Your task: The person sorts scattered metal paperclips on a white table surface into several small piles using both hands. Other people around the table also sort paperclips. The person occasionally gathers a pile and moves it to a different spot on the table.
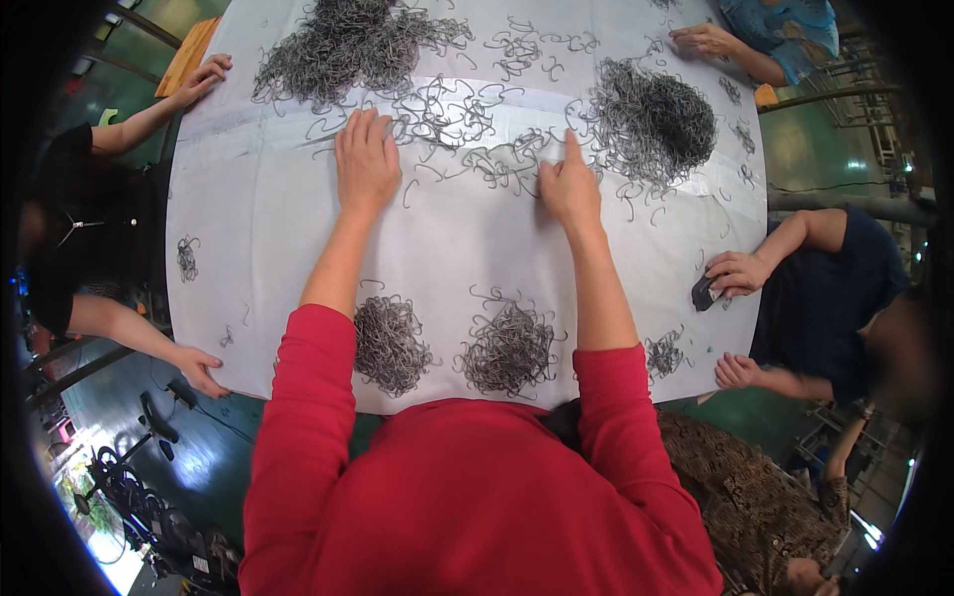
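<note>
1. While both arms in red sleeves stretch out over the white cloth-covered table (268, 248), the head view shows the left hand (366, 159) lying flat and spread, palm down, on the cloth among the loose scatter of grey bent-wire hooks (447, 114); it holds nothing.
2. To the right of that scatter, the right hand (569, 184) rests on the cloth with the forefinger stretched forward and the other fingers curled under. Whether a hook is pinched beneath it cannot be told.
3. Just right of the right hand lies a dense dark heap of the same wire hooks (656, 119); a second large tangled heap (343, 45) lies beyond the scatter, at the far edge.
4. On the near side of the scatter, close to the person's chest, sit two smaller rounded piles of sorted-looking hooks (390, 343) (510, 350), apart from each other.
5. Other people's hands rest at the table's left, right and far edges, well apart from the scatter.
6. Judgement: the hooks interlock, so dragging one could pull a string of others along. Open wire ends could also snag the cloth or prick a flat palm.
</note>
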### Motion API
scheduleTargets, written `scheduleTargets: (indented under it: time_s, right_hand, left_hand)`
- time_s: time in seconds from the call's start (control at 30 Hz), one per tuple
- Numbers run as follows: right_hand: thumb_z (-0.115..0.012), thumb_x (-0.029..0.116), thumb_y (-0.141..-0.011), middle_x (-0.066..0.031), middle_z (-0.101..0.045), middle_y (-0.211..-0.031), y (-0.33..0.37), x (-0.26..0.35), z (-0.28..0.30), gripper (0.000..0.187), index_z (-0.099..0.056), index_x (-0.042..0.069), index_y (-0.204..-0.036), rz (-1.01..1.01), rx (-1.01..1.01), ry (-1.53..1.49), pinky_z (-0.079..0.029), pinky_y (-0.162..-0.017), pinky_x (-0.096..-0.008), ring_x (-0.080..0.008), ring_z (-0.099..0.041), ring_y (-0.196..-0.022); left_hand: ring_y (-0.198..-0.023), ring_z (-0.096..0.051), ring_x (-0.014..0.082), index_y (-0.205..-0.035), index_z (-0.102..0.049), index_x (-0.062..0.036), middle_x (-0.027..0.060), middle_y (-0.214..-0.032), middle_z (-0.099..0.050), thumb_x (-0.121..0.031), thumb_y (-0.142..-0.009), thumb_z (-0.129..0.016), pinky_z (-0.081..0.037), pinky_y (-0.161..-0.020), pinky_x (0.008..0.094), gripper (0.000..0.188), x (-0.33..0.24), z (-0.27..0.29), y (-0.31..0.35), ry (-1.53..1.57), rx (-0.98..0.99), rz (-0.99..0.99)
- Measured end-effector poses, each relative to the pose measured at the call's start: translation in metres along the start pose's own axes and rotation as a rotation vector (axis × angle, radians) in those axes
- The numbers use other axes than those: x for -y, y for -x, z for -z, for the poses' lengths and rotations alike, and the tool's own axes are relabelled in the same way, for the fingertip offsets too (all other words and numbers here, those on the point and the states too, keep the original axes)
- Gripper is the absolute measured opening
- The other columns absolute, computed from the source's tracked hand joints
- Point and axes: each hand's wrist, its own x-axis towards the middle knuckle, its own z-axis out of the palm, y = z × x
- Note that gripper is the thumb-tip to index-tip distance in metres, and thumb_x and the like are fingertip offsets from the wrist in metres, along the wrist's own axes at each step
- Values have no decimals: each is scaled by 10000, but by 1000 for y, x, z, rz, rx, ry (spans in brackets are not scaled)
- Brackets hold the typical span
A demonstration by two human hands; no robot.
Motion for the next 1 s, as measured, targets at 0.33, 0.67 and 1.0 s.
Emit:
scheduleTargets:
  time_s: [0.33, 0.67, 1.0]
  right_hand:
    - [-496, 206, -806, -185, -664, -876, 13, 7, 11, 589, -395, 111, -1379, 112, 84, 54, -479, -767, -452, -357, -634, -821]
    - [-508, 159, -783, -131, -617, -696, 38, -16, 25, 483, -545, 107, -1261, 131, 132, -81, -474, -692, -389, -286, -604, -683]
    - [-516, 93, -791, 25, -483, -630, -26, -8, 14, 343, -655, 79, -1105, 136, 281, -436, -351, -537, -228, -67, -426, -576]
  left_hand:
    - [-1272, -359, 307, -1144, -540, -57, 114, -1277, -484, -153, -884, -483, -267, -1045, 468, 283, 0, 1, 1, 24, -11, 1]
    - [-1288, -348, 296, -1148, -547, -74, 87, -1280, -485, -156, -900, -474, -277, -1041, 447, 272, 1, 0, 0, 15, -43, -8]
    - [-1263, -372, 304, -1074, -615, -160, 64, -1264, -499, -89, -833, -517, -302, -1023, 467, 271, -3, 14, -2, 155, 31, -202]
